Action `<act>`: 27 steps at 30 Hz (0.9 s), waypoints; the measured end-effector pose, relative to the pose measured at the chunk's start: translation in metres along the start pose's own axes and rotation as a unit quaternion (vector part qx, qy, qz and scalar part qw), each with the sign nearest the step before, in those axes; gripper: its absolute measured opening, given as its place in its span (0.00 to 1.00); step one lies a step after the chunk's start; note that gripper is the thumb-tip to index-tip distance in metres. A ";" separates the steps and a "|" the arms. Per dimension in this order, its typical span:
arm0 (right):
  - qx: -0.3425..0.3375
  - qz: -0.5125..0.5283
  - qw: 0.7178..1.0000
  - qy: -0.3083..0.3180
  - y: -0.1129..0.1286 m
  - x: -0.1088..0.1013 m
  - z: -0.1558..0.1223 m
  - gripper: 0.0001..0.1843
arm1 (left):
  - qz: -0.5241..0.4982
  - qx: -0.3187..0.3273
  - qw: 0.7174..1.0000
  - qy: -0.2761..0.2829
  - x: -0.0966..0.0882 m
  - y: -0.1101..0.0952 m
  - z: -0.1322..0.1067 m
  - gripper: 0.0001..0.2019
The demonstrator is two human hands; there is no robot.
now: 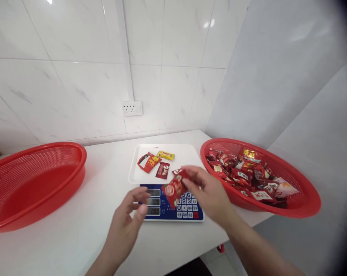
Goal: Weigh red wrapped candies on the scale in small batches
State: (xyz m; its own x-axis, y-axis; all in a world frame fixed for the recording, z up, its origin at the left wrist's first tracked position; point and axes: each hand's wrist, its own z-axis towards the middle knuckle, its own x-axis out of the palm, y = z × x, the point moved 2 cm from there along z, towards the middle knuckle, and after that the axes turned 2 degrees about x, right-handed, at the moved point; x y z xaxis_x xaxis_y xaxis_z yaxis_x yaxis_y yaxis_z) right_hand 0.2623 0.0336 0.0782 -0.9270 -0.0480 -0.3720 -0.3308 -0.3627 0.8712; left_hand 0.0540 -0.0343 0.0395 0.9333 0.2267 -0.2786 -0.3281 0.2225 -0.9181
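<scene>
My right hand [208, 189] pinches a red snack packet [173, 189] and holds it above the blue keypad of a weighing scale [187, 211]. The scale's white tray [185, 153] carries several small packets: a red and white one [148, 161], a yellow one [166, 155] and a dark red one [162, 170]. My left hand [130, 218] hovers just left of the scale's display, fingers loosely curled with nothing in them. To the right stands a red basket [306, 207] full of red packets [248, 174].
A large red mesh basket [32, 180] with nothing in it sits at the left of the white table [98, 214]. A tiled wall with a power socket [132, 108] runs behind. The table's front edge drops off near my arms.
</scene>
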 end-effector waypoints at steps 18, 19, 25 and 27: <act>0.090 0.056 0.987 0.122 -0.023 0.005 -0.063 0.21 | 0.118 0.091 0.984 0.100 0.049 -0.018 -0.018 0.18; 0.089 0.066 0.987 0.119 -0.023 0.004 -0.063 0.21 | 0.104 0.083 0.986 0.096 0.049 -0.020 -0.018 0.19; 0.097 0.105 0.981 0.133 -0.022 0.002 -0.060 0.21 | 0.019 -0.027 0.995 0.090 0.048 -0.023 -0.016 0.22; 0.102 0.106 0.982 0.119 -0.022 0.002 -0.058 0.22 | 0.005 -0.044 0.994 0.101 0.049 -0.022 -0.016 0.22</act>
State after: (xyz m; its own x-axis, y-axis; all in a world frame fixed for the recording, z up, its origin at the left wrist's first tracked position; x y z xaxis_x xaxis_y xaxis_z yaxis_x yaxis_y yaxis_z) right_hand 0.2776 -0.0131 0.0398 -0.9190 -0.3276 -0.2192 -0.1866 -0.1282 0.9740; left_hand 0.1094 -0.0435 0.0412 0.9433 0.0307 -0.3305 -0.3316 0.1348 -0.9338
